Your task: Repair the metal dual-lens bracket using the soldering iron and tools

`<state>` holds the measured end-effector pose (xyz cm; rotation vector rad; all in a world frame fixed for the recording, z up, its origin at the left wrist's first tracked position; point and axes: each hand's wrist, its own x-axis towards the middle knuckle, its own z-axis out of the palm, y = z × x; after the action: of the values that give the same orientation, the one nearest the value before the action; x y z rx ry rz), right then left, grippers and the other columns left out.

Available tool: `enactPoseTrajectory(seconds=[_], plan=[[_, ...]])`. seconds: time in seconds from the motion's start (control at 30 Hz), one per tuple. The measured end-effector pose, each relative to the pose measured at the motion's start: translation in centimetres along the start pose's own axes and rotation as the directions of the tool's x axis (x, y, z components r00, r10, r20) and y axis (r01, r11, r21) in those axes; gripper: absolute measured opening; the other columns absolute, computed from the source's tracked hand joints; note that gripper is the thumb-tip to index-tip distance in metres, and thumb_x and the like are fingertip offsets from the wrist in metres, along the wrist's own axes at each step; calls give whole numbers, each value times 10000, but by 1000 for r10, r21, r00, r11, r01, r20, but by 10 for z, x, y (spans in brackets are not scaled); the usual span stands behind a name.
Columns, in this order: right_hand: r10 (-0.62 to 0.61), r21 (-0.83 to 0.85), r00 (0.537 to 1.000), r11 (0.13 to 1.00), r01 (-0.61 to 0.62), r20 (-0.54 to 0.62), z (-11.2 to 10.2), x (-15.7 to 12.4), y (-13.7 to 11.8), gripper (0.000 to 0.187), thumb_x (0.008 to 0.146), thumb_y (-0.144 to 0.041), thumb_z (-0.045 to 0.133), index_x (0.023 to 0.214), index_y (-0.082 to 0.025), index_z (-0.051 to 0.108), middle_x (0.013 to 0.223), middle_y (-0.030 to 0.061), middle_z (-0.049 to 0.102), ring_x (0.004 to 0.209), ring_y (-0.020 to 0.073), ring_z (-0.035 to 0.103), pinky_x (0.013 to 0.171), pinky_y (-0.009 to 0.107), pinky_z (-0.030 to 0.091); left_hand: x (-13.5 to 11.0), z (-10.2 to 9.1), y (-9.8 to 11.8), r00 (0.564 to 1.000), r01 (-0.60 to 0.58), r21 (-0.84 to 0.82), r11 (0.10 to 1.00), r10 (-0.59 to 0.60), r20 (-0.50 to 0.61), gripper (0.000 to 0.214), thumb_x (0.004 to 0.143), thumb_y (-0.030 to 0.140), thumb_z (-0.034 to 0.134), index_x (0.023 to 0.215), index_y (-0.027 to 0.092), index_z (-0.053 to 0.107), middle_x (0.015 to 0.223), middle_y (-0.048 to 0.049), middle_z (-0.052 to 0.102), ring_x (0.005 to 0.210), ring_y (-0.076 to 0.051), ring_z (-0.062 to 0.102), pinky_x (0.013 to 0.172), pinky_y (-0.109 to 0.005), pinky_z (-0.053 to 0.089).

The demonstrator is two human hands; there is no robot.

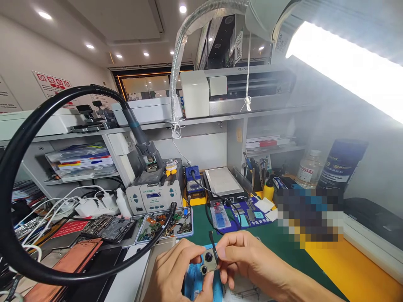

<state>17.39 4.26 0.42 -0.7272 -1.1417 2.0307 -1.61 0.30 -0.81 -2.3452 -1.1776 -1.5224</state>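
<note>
A small phone camera module (pixel 209 260) with two dark lenses on a metal-coloured body is held up at the lower middle. My left hand (pixel 176 268) grips it between thumb and fingers from the left. My right hand (pixel 244 256) is closed at its right edge, pinching a thin black strip (pixel 212 241) that stands up beside the lenses, apparently its flex cable. Where the strip joins the module is partly covered by my right fingers. Below both hands lies a blue sheet or pad (pixel 190 283), largely hidden by them.
Left are a tray of small parts (pixel 145 230), a rework station (pixel 154 197), phone housings (pixel 64 272) and a looping black hose (pixel 12 235). A heating plate (pixel 222 182) stands behind the hands on the green mat (pixel 289 256). A bright lamp (pixel 340 63) hangs upper right.
</note>
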Motion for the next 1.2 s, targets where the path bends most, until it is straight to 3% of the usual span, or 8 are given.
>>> enactPoseTrajectory(seconds=[0.2, 0.6, 0.87, 1.07, 1.2], plan=[[10, 47, 998, 999, -13, 55, -2, 1, -1, 200, 774, -274, 722, 778, -78, 679, 662, 63, 651, 562, 130, 631, 464, 204, 469, 2, -7, 0, 994, -22, -37, 999, 26, 105, 259, 774, 136, 626, 1022, 204, 595, 728, 7, 628, 613, -153, 635, 614, -288, 506], [56, 103, 993, 992, -67, 108, -3, 2, -1, 190, 800, -257, 733, 751, -114, 618, 628, 51, 663, 520, 115, 617, 461, 197, 490, -1, -8, -6, 980, -38, -51, 998, 48, 195, 324, 775, 122, 628, 1087, 184, 566, 829, -41, 661, 698, -184, 624, 627, -327, 504], [78, 98, 992, 991, -88, 100, -4, 2, -2, 181, 780, -261, 734, 750, -123, 620, 646, 44, 657, 528, 114, 619, 470, 204, 490, 3, -8, -8, 975, -37, -74, 997, 52, 217, 370, 746, 101, 640, 1096, 190, 560, 834, -24, 672, 699, -158, 649, 628, -270, 542], [50, 10, 998, 999, -50, 29, -4, 2, -1, 184, 708, -235, 769, 761, -83, 679, 715, 81, 680, 549, 140, 645, 471, 222, 480, 5, -6, -4, 993, 50, -28, 998, -47, 105, 299, 752, 102, 609, 1032, 202, 575, 775, 7, 634, 646, -134, 624, 605, -251, 529], [30, -56, 999, 998, -31, -16, -2, 2, 1, 193, 687, -249, 764, 688, -80, 671, 677, 77, 673, 523, 139, 633, 463, 226, 471, 4, -5, -5, 991, 52, 11, 999, -53, 122, 301, 741, 93, 612, 1019, 199, 571, 757, 11, 616, 638, -137, 625, 598, -258, 527]])
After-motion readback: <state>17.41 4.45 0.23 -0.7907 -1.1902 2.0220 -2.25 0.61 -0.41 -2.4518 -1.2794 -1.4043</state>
